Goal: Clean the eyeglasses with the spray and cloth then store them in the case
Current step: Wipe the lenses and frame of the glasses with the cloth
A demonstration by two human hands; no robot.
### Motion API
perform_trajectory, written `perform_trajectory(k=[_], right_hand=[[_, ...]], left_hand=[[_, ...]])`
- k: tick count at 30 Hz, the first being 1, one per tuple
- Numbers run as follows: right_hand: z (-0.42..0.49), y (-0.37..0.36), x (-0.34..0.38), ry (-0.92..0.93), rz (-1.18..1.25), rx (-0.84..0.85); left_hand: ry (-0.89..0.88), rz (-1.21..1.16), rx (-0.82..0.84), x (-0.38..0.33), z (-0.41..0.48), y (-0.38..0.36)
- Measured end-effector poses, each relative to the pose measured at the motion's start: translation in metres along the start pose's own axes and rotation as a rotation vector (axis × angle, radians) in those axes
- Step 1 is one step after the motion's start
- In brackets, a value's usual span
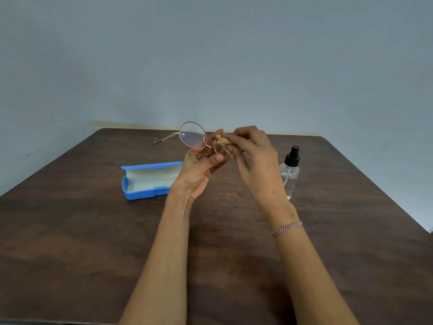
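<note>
Brown table point(93, 242), eyeglasses point(193, 136) held between both hands, cloth point(224, 146) pinched.

The table point(93, 242) reaches from the near edge to the wall point(210, 55) at the far side. The case point(150, 181) lies on it left of centre, with its lid on the far side. The spray bottle point(290, 174) stands on the right, well apart from the case. Between them, above the table, the left hand point(199, 172) holds the eyeglasses point(193, 136). Just to the right, the right hand point(255, 165) pinches the cloth point(225, 146) against the right-side lens.
</note>
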State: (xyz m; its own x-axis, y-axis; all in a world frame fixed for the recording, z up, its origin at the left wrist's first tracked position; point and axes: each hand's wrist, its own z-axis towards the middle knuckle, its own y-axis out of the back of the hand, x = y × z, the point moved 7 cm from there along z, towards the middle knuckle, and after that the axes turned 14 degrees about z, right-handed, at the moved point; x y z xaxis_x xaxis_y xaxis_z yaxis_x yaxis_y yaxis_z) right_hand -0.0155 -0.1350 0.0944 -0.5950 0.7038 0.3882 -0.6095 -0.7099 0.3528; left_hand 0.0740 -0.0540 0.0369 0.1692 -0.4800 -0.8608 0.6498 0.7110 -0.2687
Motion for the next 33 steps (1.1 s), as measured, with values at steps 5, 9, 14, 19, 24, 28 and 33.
perform_trajectory(k=[5, 9, 14, 19, 24, 28, 33], right_hand=[[-0.001, -0.004, -0.001, -0.048, 0.165, 0.076], [0.000, 0.002, -0.010, -0.110, 0.037, -0.021], [-0.001, 0.001, -0.002, -0.093, 0.036, -0.079], [-0.001, -0.009, 0.005, -0.013, 0.099, 0.046], [0.000, -0.002, -0.003, -0.060, -0.013, 0.015], [0.001, 0.000, 0.000, -0.041, -0.024, 0.001], [0.000, -0.008, 0.008, 0.028, 0.041, 0.068]], left_hand=[[-0.025, -0.072, -0.035, -0.004, -0.001, 0.008], [0.012, -0.055, -0.002, -0.001, -0.001, 0.002], [0.049, -0.024, 0.014, 0.002, -0.001, -0.003], [-0.001, -0.087, 0.007, -0.004, -0.003, 0.003], [0.037, -0.070, 0.014, 0.001, -0.003, 0.002], [0.073, -0.011, 0.022, 0.004, -0.003, -0.004], [0.066, -0.005, 0.012, 0.003, -0.005, -0.003]])
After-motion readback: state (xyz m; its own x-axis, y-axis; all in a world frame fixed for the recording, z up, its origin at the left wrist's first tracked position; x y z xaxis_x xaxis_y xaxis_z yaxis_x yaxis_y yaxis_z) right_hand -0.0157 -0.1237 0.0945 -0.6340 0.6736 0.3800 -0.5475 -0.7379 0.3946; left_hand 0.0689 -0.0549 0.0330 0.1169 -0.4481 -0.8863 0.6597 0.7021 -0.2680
